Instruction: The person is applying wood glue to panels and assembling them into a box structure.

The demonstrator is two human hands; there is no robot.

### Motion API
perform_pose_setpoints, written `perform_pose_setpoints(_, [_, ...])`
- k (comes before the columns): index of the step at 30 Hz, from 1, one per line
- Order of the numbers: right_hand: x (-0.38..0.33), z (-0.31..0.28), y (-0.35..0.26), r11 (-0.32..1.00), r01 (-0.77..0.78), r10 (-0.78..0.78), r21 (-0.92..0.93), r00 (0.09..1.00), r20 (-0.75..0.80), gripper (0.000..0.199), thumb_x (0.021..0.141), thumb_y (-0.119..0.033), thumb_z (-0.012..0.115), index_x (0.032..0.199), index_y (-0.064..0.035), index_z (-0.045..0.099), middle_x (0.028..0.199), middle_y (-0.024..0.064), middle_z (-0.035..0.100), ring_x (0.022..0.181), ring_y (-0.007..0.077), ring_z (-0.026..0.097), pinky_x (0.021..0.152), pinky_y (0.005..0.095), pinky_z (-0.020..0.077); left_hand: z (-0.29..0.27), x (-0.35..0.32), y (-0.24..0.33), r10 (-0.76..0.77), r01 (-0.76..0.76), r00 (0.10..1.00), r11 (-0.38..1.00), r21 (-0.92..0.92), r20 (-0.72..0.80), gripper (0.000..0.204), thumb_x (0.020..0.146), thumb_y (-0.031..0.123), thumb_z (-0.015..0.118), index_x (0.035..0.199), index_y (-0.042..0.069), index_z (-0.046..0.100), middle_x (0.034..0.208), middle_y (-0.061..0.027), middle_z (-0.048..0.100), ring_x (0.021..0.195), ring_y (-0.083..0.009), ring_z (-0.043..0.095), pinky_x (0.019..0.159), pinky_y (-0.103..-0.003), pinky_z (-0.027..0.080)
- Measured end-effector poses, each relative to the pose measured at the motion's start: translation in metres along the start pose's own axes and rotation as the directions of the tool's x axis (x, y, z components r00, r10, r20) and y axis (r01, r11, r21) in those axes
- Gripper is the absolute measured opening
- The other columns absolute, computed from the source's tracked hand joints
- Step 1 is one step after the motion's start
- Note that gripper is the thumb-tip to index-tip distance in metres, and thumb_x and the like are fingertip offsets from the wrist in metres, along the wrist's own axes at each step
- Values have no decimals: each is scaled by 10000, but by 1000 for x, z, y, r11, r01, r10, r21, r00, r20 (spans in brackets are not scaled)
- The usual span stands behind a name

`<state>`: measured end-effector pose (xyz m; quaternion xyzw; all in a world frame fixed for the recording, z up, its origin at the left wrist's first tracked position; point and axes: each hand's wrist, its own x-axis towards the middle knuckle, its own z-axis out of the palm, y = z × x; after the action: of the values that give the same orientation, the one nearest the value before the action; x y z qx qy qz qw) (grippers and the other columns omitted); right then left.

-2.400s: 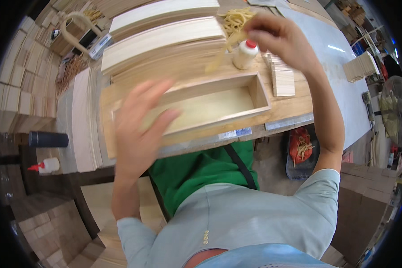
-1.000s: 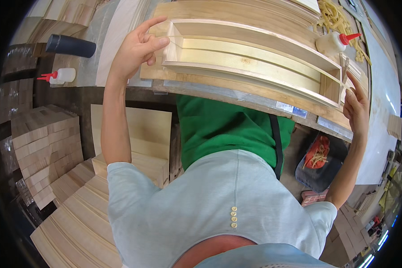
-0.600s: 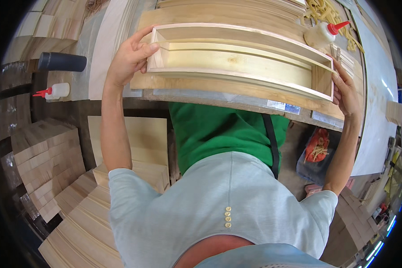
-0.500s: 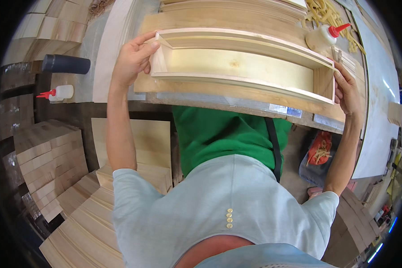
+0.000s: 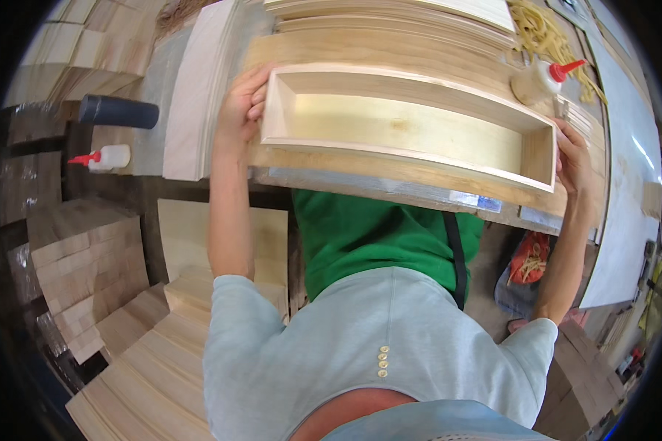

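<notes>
A long, shallow open-topped wooden box [image 5: 412, 131] with a pale bottom lies between my two hands at the near edge of the workbench. My left hand [image 5: 244, 104] holds its left end, with curled fingers pressed against the outer face. At the opposite end, my right hand [image 5: 575, 156] grips the outside of the short wall, its fingers partly hidden by the box. A white glue bottle [image 5: 533, 83] with a red nozzle stands just behind the box, near its right end.
Thin wooden boards [image 5: 397, 26] are stacked behind the box, and more panels [image 5: 198, 95] lie left. A dark cylinder [image 5: 119, 111] and a smaller red-tipped bottle [image 5: 110, 157] lie farther left. Rubber bands [image 5: 541, 29] are heaped at back right. Stacked wood blocks [image 5: 88, 264] stand below left.
The whole view has shifted slightly. My left thumb has come off the box's rim, and that hand now lies along the outer end. The box's inside shows more fully. My right hand keeps its hold.
</notes>
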<state>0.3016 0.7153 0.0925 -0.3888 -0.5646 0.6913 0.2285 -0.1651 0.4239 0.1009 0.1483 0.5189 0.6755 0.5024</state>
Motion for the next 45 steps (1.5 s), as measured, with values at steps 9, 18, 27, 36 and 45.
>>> perform_pose_setpoints(9, [1, 15, -7, 996, -40, 40, 82, 999, -3, 388, 970, -217, 576, 1271, 27, 574, 1040, 43, 667, 903, 108, 637, 816, 281, 527, -19, 2, -5, 119, -152, 985, 941, 302, 125, 328, 1035, 230, 458, 1192, -23, 596, 806, -7, 626, 582, -47, 495, 532, -189, 435])
perform_pose_setpoints(18, [-46, 34, -44, 557, 406, -306, -725, 911, 275, 868, 801, -416, 735, 1503, -123, 317, 1453, 140, 414, 1323, 291, 417, 1098, 415, 370, 41, -45, 22, 287, -381, 900, 152, 912, 328, 686, 879, 306, 649, 1448, 29, 383, 1487, -142, 372, 1367, -260, 356, 1102, -377, 320])
perform_pose_setpoints(27, [-41, 76, -56, 132, 489, -223, -862, 862, 455, 1017, 608, -179, 804, 1492, -130, 304, 1446, 195, 345, 1343, 353, 365, 1102, 427, 378, 74, -47, 34, -21, -415, 909, -139, 899, 416, 1196, 418, 54, 859, 1489, 128, 332, 1457, -153, 339, 1364, -352, 301, 1160, -414, 260])
perform_pose_setpoints(36, [-40, 73, -54, 179, 505, -259, -844, 852, 455, 1020, 581, -133, 789, 1486, -126, 318, 1411, 173, 362, 1308, 349, 389, 1096, 412, 382, 74, -53, 25, 29, -431, 899, -123, 894, 437, 1194, 427, 99, 877, 1491, 147, 337, 1424, -137, 366, 1318, -355, 326, 1137, -442, 283])
perform_pose_setpoints(45, [-42, 81, -60, 88, 546, -218, -833, 827, 519, 1113, 545, -126, 836, 1508, -151, 280, 1411, 163, 376, 1329, 361, 360, 1114, 465, 356, 73, -54, 28, 10, -487, 870, -138, 862, 493, 1252, 391, 126, 882, 1506, 154, 314, 1415, -145, 372, 1309, -366, 329, 1135, -439, 285])
